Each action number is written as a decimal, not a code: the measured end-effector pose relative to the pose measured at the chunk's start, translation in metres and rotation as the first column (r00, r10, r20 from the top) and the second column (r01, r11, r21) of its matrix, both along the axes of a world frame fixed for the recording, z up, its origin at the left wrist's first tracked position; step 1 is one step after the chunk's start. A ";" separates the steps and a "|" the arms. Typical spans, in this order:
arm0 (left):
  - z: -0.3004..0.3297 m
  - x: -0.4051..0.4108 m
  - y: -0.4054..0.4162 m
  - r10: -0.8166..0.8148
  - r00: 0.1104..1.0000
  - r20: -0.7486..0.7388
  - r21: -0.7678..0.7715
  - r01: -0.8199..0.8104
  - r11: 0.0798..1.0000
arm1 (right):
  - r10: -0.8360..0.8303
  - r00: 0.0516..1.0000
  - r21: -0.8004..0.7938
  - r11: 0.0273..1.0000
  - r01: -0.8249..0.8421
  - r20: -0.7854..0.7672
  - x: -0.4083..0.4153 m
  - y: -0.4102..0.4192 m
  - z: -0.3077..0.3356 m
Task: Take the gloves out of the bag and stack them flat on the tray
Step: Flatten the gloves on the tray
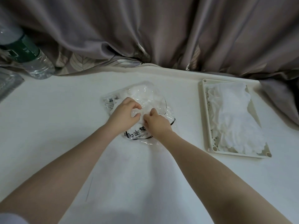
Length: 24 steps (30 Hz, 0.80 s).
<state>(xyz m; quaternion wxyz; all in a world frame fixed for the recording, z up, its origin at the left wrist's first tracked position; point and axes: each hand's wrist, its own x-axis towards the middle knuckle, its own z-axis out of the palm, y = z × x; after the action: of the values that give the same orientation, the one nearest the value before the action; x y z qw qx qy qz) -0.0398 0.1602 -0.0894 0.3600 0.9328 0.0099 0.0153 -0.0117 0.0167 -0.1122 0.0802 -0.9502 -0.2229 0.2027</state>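
A clear plastic bag (146, 94) with black print lies in the middle of the white table, with white gloves visible inside it. My left hand (124, 113) presses on the bag's left part, its fingers curled and pinching the plastic. My right hand (156, 122) sits beside it, its fingers pinching the same crumpled plastic near the bag's middle. To the right stands a cream perforated tray (205, 110) with a pile of white gloves (234, 113) lying along it.
A plastic water bottle (27, 54) with a green label stands at the back left. A grey curtain (161, 33) hangs along the table's far edge and drapes past the tray's right side. A grey object (8, 83) pokes in at the left edge.
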 end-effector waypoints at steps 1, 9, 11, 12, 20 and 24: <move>-0.003 -0.001 -0.001 -0.011 1.000 -0.016 0.000 0.011 1.000 | 0.024 1.000 -0.011 1.000 -0.024 -0.005 -0.001 -0.003 0.001; -0.015 -0.012 -0.026 -0.130 0.987 -0.090 -0.091 0.122 0.988 | -0.047 0.990 0.050 0.997 0.054 -0.131 -0.010 -0.054 0.005; -0.014 -0.015 -0.036 -0.153 0.985 -0.083 -0.073 0.147 0.986 | -0.126 0.978 0.068 0.988 0.138 -0.166 -0.018 -0.066 0.004; -0.014 -0.017 -0.040 -0.163 0.983 -0.083 -0.069 0.157 0.985 | -0.120 0.982 0.038 0.991 0.127 -0.147 -0.023 -0.070 0.003; -0.022 -0.020 -0.061 -0.131 0.983 -0.125 -0.050 0.125 0.991 | -0.260 0.966 0.101 0.961 0.258 0.004 -0.040 -0.066 -0.006; -0.022 -0.024 -0.062 -0.111 0.986 -0.128 -0.052 0.105 0.993 | -0.247 0.968 0.032 0.968 0.248 -0.034 -0.035 -0.068 0.002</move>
<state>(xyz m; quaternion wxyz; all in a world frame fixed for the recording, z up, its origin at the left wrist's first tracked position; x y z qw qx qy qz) -0.0640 0.0986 -0.1111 0.3797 0.9226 -0.0166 -0.0657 -0.0471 -0.0514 -0.1102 0.1252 -0.9659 -0.1050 0.2010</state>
